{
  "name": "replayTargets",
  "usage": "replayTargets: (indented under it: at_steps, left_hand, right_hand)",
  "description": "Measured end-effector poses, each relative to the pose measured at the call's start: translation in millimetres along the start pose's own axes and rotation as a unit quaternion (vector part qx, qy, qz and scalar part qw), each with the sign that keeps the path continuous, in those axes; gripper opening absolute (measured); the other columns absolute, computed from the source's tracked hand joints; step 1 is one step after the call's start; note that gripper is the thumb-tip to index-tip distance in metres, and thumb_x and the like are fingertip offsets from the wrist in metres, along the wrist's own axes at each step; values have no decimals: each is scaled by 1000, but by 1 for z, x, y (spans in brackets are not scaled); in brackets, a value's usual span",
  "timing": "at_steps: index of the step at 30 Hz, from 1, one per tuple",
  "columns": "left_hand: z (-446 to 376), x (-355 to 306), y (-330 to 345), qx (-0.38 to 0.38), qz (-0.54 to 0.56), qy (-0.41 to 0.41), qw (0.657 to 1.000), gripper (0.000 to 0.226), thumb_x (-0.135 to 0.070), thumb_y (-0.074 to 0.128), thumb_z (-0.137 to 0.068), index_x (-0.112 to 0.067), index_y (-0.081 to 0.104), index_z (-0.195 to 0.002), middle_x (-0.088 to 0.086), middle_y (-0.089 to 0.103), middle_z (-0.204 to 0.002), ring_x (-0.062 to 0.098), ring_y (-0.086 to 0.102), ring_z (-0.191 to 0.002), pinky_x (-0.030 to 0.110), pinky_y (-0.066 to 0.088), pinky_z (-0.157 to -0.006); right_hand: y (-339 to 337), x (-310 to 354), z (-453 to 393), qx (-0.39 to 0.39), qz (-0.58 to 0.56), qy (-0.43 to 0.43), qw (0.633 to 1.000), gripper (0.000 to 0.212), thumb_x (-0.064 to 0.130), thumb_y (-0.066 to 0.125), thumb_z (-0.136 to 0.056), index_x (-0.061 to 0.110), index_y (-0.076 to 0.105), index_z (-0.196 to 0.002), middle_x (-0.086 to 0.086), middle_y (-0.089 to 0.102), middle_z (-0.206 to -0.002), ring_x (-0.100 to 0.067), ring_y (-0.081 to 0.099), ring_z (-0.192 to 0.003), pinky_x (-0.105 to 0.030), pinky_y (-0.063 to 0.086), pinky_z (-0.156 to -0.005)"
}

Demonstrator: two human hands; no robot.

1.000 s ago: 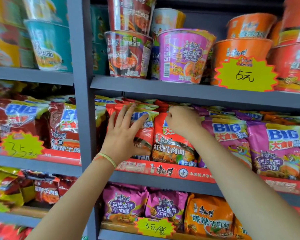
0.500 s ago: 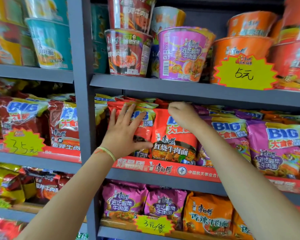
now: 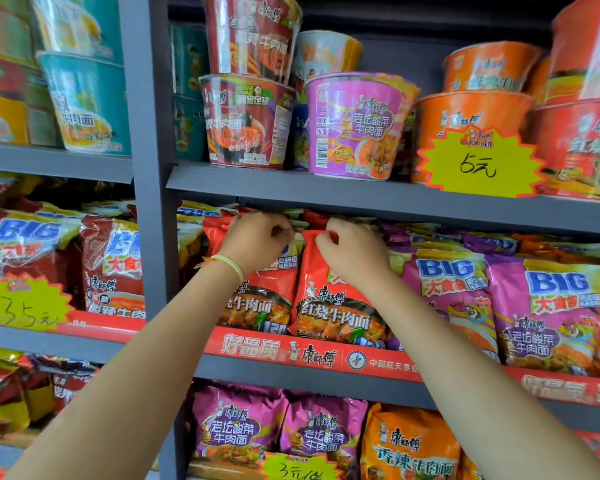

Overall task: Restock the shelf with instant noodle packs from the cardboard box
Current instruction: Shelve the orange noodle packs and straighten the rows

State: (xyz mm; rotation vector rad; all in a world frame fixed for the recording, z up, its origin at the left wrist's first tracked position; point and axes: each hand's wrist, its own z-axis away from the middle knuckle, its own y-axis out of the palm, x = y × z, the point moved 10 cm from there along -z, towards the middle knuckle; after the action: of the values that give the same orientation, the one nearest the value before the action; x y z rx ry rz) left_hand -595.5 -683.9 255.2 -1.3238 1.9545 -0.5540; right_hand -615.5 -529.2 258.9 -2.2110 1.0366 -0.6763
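Forearms are raised toward the middle shelf [image 3: 326,367]. A red pack [image 3: 329,306] standing at the shelf front is pinched at its top edge by the right hand [image 3: 352,252]. The neighbouring red pack [image 3: 260,299] is gripped at its top by the left hand [image 3: 257,240], fingers curled. Purple packs [image 3: 541,306] are stood just beside; bowls [image 3: 357,123] are stacked on the shelf above.
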Motion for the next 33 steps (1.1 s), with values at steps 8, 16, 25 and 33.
replayTargets:
  at_steps: [8, 16, 25, 33]
  left_hand:
    - [10, -10, 2, -157, -150, 60, 974, 24, -25, 42, -94, -10, 60, -91, 9, 67, -70, 34, 63, -69, 36, 33, -67]
    - [24, -24, -9, -199, -158, 86, 963, 21, -25, 50, -91, -8, 60, -94, 11, 61, -84, 34, 57, -79, 41, 37, -73]
    - [68, -81, 55, -58, -201, 262, 942, 93, -92, 53, -59, -10, 60, -103, 9, 55, -102, 29, 51, -92, 44, 43, -86]
    - [67, -95, 79, 9, -179, 268, 947, 112, -92, 54, -57, -16, 47, -139, 16, 46, -137, 37, 41, -132, 55, 26, -115]
  right_hand:
    - [12, 4, -5, -4, 69, -36, 997, 24, 30, 36, -98, 15, 50, -85, -11, 67, -95, -35, 62, -86, -35, 42, -68]
    - [37, 4, -10, 36, 110, -48, 992, 31, 31, 37, -100, 11, 58, -110, -12, 65, -114, -35, 63, -101, -37, 35, -69]
    - [33, -16, -35, 97, -40, -19, 994, 12, 21, 53, -95, 14, 60, -87, -4, 60, -94, -22, 56, -90, -35, 46, -81]
    - [43, -50, -39, 156, 22, 49, 986, 48, 49, 40, -99, 10, 65, -85, -6, 65, -82, -25, 64, -80, -36, 50, -72]
